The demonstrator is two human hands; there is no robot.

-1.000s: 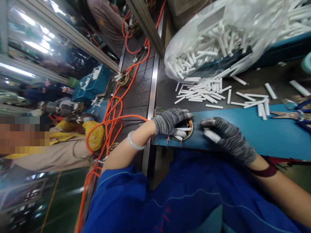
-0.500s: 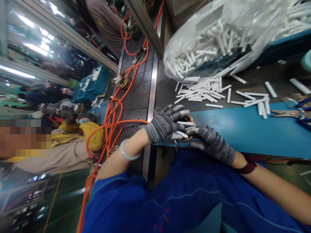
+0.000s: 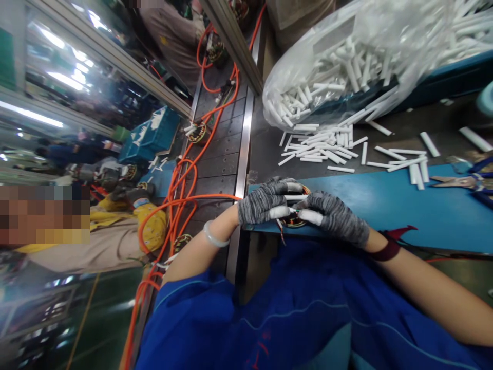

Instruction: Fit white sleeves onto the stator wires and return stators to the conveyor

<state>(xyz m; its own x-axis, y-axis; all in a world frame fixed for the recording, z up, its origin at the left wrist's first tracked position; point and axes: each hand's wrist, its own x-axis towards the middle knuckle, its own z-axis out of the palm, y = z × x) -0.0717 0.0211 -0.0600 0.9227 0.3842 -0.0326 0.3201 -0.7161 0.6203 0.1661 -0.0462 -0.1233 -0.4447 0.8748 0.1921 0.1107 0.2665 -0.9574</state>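
Observation:
A wire-wound motor stator [image 3: 295, 222] lies on the blue mat, partly covered by both gloved hands. From above and to the left, my left hand [image 3: 265, 201] closes its thumb and fingers on a white sleeve tube by the stator. My right hand [image 3: 333, 218] comes from the other side, thumb and fingertips pinched at a thin wire near that tube's end. The fingers hide most of this wire. Another white tube [image 3: 296, 197] shows across the stator between the hands. Thin lead wires [image 3: 282, 231] hang over the mat's near edge.
Loose white tubes [image 3: 319, 146] are heaped behind the mat [image 3: 370, 205], below a plastic bag [image 3: 292, 67] of more tubes. Scissors [image 3: 456, 181] lie at right. Left of a metal rail [image 3: 243, 154], orange hoses [image 3: 185, 198] cross the conveyor. A co-worker's yellow sleeve [image 3: 154, 221] is beyond.
My two hands have come together over the stator. The fingers of my left hand have curled in, and those of my right hand have closed near the tube's end.

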